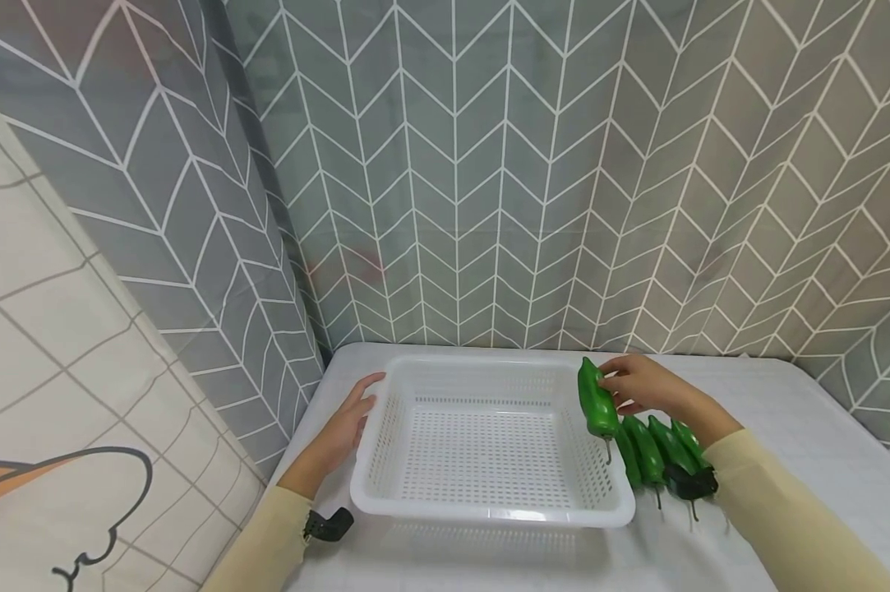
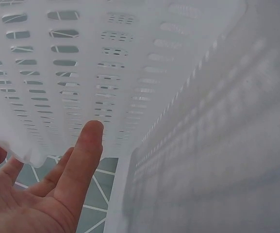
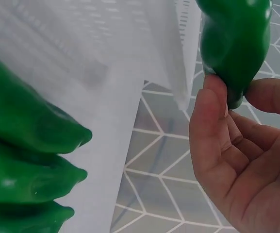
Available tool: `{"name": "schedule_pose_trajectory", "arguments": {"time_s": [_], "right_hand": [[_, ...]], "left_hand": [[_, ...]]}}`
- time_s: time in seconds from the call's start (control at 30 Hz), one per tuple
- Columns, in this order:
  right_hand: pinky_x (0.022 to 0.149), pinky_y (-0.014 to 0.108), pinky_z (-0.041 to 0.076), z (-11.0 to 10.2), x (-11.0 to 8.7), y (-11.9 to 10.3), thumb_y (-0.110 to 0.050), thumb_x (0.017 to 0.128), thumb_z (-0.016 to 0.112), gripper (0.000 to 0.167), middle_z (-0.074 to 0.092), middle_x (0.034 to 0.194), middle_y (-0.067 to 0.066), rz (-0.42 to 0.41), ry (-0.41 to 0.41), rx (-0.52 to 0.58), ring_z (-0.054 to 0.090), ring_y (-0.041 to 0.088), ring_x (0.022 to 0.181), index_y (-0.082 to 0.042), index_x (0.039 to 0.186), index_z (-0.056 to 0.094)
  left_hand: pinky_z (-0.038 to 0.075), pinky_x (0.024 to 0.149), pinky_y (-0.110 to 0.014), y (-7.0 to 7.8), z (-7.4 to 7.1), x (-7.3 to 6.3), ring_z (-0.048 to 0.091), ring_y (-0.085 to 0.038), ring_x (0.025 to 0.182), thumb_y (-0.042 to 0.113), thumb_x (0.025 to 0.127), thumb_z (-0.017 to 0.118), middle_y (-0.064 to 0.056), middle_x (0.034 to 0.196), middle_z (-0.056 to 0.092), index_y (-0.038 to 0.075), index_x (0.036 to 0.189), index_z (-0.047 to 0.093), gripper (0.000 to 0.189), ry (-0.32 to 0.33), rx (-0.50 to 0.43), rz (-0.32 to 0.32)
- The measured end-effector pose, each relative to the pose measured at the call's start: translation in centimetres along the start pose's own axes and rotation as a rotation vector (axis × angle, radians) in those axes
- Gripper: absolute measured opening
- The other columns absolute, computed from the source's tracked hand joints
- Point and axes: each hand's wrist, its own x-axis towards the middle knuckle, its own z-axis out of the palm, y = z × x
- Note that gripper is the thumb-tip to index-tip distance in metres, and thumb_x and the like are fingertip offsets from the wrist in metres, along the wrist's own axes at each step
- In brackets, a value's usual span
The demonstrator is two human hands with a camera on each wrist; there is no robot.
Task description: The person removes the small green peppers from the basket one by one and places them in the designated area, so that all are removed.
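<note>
A green pepper [image 1: 597, 403] is held over the right rim of a white perforated plastic basket [image 1: 492, 515]. My right hand [image 1: 640, 384] pinches it between thumb and fingers near its pointed end, and its stem hangs toward me. The right wrist view shows the pinched pepper [image 3: 237, 43] at the tip of the thumb. Along the basket's left side, my left hand [image 1: 344, 427] touches the outer wall and rim with mostly straight fingers [image 2: 84, 160]. No peppers lie inside the basket.
Several more green peppers [image 1: 646, 450] lie side by side on the white-covered table [image 1: 800, 427], right of the basket, partly behind the right wrist's black strap device [image 1: 690, 483]. A grey curtain with white zigzag lines [image 1: 474, 164] hangs behind the table.
</note>
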Motion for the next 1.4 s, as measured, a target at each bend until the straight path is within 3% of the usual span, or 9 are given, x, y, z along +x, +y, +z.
{"name": "schedule_pose_trajectory", "arguments": {"time_s": [0.37, 0.83, 1.2, 1.4], "right_hand": [[0.081, 0.048, 0.059, -0.8, -0.9, 1.1, -0.009, 0.105, 0.051, 0.048, 0.067, 0.105, 0.018, 0.007, 0.011, 0.031, 0.068, 0.022, 0.087, 0.023, 0.138, 0.038], [0.082, 0.049, 0.059, -1.7, -1.9, 2.9, -0.011, 0.107, 0.048, 0.048, 0.066, 0.111, 0.023, 0.016, 0.037, -0.051, 0.069, 0.03, 0.096, 0.024, 0.138, 0.038], [0.081, 0.047, 0.059, -2.1, -2.5, 4.2, -0.013, 0.106, 0.051, 0.049, 0.066, 0.111, 0.024, 0.041, 0.059, -0.06, 0.069, 0.03, 0.096, 0.024, 0.137, 0.039], [0.079, 0.047, 0.06, -2.4, -2.9, 5.1, -0.014, 0.107, 0.05, 0.048, 0.063, 0.114, 0.029, 0.079, 0.078, -0.073, 0.067, 0.023, 0.089, 0.023, 0.136, 0.039]], "left_hand": [[0.053, 0.083, -0.037, -0.1, -0.2, 0.1, 0.061, -0.03, 0.111, 0.03, 0.112, 0.033, -0.018, 0.143, 0.05, 0.03, 0.157, 0.027, 0.046, -0.008, -0.005, 0.008], [0.052, 0.086, -0.034, -0.1, -0.3, 0.2, 0.058, -0.031, 0.115, 0.032, 0.112, 0.033, -0.018, 0.146, 0.047, 0.03, 0.158, 0.027, 0.046, -0.005, 0.015, 0.006], [0.052, 0.086, -0.034, -0.2, -0.2, 0.1, 0.058, -0.033, 0.116, 0.031, 0.112, 0.032, -0.019, 0.147, 0.047, 0.029, 0.158, 0.026, 0.046, -0.011, 0.012, 0.009], [0.052, 0.086, -0.034, -0.2, -0.2, 0.1, 0.059, -0.031, 0.115, 0.031, 0.113, 0.031, -0.019, 0.147, 0.047, 0.028, 0.159, 0.025, 0.047, -0.023, 0.011, 0.02]]}}
